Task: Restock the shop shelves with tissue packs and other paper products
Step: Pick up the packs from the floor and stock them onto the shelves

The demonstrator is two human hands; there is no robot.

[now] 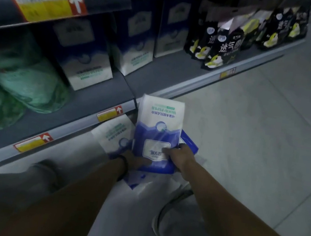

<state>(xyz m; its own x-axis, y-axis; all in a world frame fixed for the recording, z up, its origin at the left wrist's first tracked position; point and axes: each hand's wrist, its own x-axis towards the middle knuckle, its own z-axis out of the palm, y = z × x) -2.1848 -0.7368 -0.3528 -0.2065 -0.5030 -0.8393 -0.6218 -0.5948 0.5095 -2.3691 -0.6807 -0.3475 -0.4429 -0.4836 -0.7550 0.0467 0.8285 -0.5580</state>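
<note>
A blue and white tissue pack [157, 130] is held upright in front of the low grey shelf [101, 97], with its print upside down. My right hand [181, 159] grips its lower right side. My left hand [134, 160] holds its lower left corner, a dark band on the wrist. Another pack of the same kind [115, 134] lies below and to the left, partly hidden by the held one. More blue and white material [189, 141] shows behind my right hand. Matching packs [83, 52] stand in a row on the shelf.
Green wrapped bundles [15, 78] fill the shelf's left end. Black and yellow bags [226, 45] stand at its right end. Yellow and red price tags [108, 114] run along the shelf edge. Pale floor tiles [260, 123] stretch to the right. My knees in grey trousers [136, 216] are below.
</note>
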